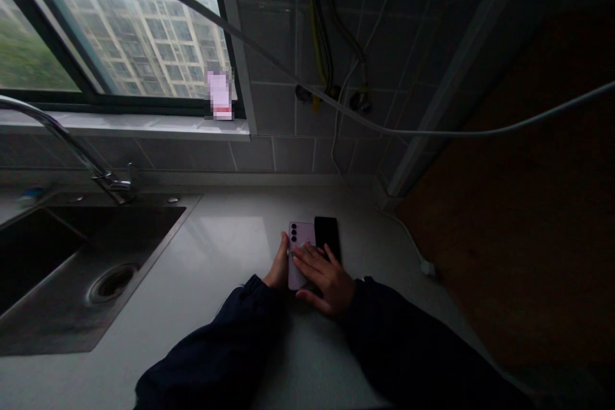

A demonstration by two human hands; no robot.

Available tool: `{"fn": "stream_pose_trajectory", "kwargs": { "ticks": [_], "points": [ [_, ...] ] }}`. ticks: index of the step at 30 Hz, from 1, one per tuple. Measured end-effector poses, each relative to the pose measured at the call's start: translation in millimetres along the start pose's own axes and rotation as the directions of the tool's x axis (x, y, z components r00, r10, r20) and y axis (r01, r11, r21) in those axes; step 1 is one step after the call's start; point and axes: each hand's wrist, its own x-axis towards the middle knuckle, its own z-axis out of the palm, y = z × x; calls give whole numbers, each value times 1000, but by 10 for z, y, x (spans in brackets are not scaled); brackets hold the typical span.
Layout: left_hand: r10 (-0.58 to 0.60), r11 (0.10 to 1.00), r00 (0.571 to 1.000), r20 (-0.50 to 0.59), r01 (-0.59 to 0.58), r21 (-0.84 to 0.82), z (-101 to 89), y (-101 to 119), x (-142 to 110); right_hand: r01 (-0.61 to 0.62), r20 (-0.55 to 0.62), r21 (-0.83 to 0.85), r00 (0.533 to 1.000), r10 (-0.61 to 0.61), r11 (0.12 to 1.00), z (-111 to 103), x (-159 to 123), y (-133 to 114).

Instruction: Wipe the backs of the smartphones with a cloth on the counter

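Two bare hands at the pink-lilac rectangular phone with three round black camera lenses (303, 229), back upward on the pale, smooth worktop (230, 243): left hand (278, 266) upright along its left edge, right hand (331, 278) open, fingers spread flat on top. Uneven pressure could skid the phone into the black flat rectangular slab (327, 230) beside it. Farther left, the steel sink (139, 230): splashes could wet both, judged unlikely.
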Motion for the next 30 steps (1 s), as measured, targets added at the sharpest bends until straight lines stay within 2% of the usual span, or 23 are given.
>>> {"fn": "stream_pose_trajectory", "kwargs": {
  "ticks": [6,9,14,18,22,26,30],
  "points": [
    [-10,1000,1000,-8,10,-5,-15,15,6,-25,18,22,1000,25,999,31,-8,31],
    [0,1000,1000,19,0,-16,41,-20,-9,-90,-41,-12,995,89,996,73,-20,83],
    [-19,1000,988,152,18,6,130,-78,-90,-201,-186,-59,965,187,978,70,-17,148],
    [-39,998,986,160,30,61,142,-92,-115,-219,-233,-50,951,202,974,60,-17,142],
    [44,999,995,87,-45,14,95,-75,-57,-149,-137,-34,980,143,988,55,-20,73],
    [29,999,999,24,-29,-23,-9,-29,20,-43,21,4,999,43,999,5,-16,-10],
    [24,1000,1000,17,-24,-17,-61,-1,53,-2,49,37,999,0,999,-17,-8,-9]
  ]
}}
